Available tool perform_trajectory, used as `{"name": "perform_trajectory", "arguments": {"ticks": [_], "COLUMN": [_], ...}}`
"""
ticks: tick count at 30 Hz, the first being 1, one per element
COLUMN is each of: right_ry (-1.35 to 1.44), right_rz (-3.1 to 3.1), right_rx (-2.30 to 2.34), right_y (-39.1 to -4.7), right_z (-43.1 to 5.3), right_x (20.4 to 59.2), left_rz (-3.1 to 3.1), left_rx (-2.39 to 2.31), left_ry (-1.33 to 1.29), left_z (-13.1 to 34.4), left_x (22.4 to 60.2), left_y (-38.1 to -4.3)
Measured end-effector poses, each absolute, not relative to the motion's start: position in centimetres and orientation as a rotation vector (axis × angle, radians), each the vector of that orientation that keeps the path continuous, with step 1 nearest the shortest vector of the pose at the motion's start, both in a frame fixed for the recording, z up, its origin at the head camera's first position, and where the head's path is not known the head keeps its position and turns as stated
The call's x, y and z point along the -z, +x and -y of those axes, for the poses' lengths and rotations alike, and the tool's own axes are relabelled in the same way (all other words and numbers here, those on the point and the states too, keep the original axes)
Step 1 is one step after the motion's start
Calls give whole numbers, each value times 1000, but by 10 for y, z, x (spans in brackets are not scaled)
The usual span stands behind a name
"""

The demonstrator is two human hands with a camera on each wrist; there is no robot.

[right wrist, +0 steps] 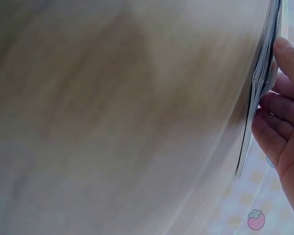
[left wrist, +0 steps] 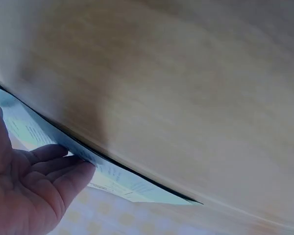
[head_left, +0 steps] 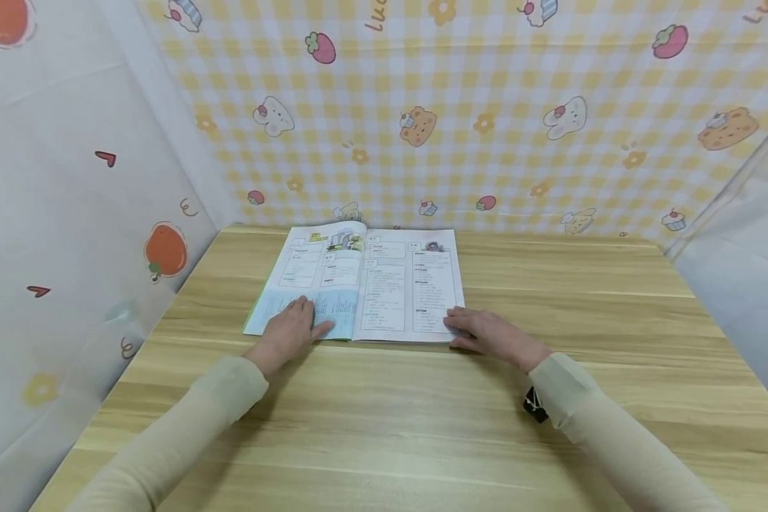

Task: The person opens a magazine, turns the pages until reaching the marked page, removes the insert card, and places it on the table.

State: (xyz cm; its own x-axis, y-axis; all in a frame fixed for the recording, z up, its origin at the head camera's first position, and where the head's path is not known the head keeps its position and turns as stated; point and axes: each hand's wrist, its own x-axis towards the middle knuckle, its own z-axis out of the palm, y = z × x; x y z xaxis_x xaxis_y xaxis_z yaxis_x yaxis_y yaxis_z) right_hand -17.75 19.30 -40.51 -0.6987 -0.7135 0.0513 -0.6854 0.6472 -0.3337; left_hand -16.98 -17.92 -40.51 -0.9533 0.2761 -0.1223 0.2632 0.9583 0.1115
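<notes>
An open magazine (head_left: 384, 284) with printed text and small pictures lies flat at the back of the wooden table. My left hand (head_left: 289, 331) rests on the blue lower part of its left page, fingers extended and thumb pointing toward the spine. In the left wrist view, the left hand (left wrist: 44, 186) lies over the page near the magazine's front edge. My right hand (head_left: 493, 336) touches the lower right corner of the right page. Up close, the right hand (right wrist: 284, 112) has its fingertips right at the stacked page edges (right wrist: 257, 83), with the thumb apart from the fingers.
The wooden tabletop (head_left: 384, 427) extends in front of the magazine and to its right. Behind it hangs a yellow checked cloth (head_left: 486, 92), and a white printed cloth (head_left: 70, 213) is on the left. A small black device (head_left: 535, 405) sits under the right cuff.
</notes>
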Motion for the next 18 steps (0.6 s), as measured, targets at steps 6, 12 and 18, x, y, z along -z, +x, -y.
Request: {"name": "perform_trajectory", "arguments": {"ticks": [6, 12, 18], "right_ry": [-1176, -1153, -1191], "right_rz": [-2763, -2749, -2782], "right_rx": [543, 553, 494], "right_y": [-180, -182, -182], "right_z": [-193, -194, -191], "right_x": [403, 402, 402], "left_rz": [-2980, -2952, -2877], "left_rx": [-84, -70, -159], "left_ry": [416, 468, 530], "left_z": [177, 174, 168], "left_x": [407, 407, 409], "left_y": [-168, -169, -173]}}
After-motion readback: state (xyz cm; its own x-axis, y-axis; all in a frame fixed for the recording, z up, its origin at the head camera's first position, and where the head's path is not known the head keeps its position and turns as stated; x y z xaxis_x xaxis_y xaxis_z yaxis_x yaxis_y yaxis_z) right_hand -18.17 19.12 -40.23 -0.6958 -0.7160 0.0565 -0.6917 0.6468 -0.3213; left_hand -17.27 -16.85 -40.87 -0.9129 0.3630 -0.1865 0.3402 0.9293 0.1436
